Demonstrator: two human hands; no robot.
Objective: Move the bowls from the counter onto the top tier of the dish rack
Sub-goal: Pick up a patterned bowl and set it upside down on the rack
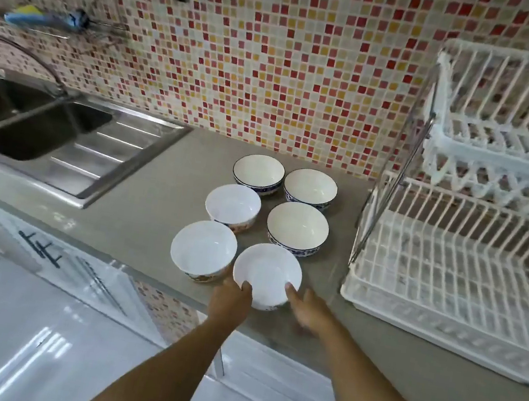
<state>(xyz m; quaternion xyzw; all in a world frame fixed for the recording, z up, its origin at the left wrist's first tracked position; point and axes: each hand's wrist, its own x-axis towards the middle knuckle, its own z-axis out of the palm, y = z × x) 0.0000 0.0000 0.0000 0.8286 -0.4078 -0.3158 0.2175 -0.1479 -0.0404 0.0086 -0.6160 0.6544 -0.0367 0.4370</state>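
Note:
Several white bowls stand in two columns on the grey counter (149, 216). The nearest bowl (267, 273) is tilted toward me at the counter's front edge. My left hand (229, 302) grips its near-left rim, thumb over the edge. My right hand (306, 311) touches its near-right rim with fingers spread. Beside it sits another plain white bowl (203, 248), with a third (232, 205) behind. Three blue-patterned bowls (297, 226), (310, 186), (259, 171) stand farther back. The white two-tier dish rack (454, 265) is at the right; its top tier (509, 135) holds nothing.
A steel double sink (35, 129) with a curved tap (23, 53) lies at the left. The mosaic-tiled wall (261, 61) runs behind the counter. A blue and yellow sponge (26, 13) sits on a wall shelf. White cabinet fronts (88, 276) are below the counter.

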